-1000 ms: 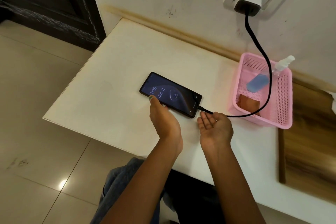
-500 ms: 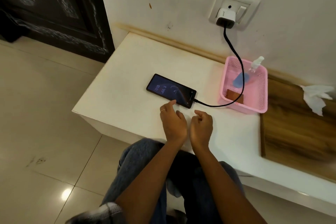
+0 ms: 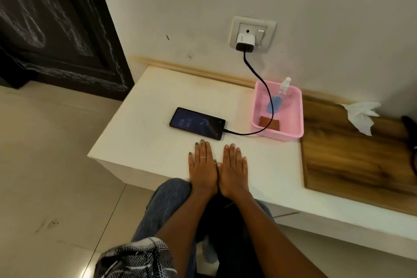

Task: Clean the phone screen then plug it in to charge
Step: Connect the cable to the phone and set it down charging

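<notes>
While charging: phone [image 3: 197,123] centre frame, cable [image 3: 259,79] looped through basket [image 3: 291,128].
Hands: left hand [image 3: 203,165], right hand [image 3: 233,166] flat, fingers released.
Risk: snagged cable likely unplugs phone.

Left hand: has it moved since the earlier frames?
Yes. The left hand has drawn back from the phone toward the table's near edge and lies flat beside the right hand.

Just one head-worn view, wide-angle, looking forward and down from above the lap onto the white counter [image 3: 158,97]. Close enough for both forearms to fill the bottom, wall socket [image 3: 252,31] up top, floor at left.
</notes>
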Demonstrator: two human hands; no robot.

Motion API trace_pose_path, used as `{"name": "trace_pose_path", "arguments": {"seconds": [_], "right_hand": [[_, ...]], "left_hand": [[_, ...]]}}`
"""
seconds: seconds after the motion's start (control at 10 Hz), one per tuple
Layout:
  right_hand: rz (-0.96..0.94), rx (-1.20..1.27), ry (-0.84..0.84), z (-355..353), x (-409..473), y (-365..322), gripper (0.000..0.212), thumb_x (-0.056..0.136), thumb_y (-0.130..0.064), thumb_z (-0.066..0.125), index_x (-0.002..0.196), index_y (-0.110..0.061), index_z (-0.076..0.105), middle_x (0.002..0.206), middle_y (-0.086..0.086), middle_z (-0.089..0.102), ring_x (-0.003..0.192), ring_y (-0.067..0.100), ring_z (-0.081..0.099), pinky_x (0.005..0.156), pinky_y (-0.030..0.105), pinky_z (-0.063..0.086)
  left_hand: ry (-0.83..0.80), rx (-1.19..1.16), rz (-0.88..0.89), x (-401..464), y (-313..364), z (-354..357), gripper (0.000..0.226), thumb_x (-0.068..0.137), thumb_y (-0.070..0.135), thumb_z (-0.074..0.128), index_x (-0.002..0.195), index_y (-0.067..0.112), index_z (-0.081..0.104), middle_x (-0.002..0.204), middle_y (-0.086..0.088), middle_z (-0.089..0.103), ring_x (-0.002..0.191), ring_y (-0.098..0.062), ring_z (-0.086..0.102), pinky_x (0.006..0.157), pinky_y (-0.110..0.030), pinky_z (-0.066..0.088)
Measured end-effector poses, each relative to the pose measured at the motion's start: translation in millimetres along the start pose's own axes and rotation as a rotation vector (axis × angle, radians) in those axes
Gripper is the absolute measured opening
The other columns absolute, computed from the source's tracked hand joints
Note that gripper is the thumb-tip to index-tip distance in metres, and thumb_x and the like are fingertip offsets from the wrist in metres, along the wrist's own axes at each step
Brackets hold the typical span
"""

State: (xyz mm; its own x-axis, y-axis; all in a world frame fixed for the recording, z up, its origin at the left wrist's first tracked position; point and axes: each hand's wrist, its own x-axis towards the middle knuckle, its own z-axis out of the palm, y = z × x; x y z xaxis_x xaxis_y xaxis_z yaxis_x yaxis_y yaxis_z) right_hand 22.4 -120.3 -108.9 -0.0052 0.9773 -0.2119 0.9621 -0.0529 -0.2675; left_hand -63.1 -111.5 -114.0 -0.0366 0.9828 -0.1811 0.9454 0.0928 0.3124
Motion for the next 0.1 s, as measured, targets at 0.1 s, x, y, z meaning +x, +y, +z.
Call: {"name": "trace_pose_path", "arguments": {"seconds": [0.1], "right_hand": [[-0.011, 0.029, 0.053, 3.7, -2.1, 1.6, 0.058, 0.101, -0.03, 0.018, 0.146, -0.013, -0.014, 0.156, 0.007, -0.02, 0.142, 0.021, -0.02, 0.115, 0.037, -0.014]], "left_hand": [[0.081, 0.0, 0.006, -1.9, -1.1, 9.0, 0.063, 0.101, 0.029, 0.026, 0.149, 0.009, -0.01, 0.16, -0.009, -0.011, 0.147, -0.023, -0.01, 0.115, -0.036, -0.012]]}}
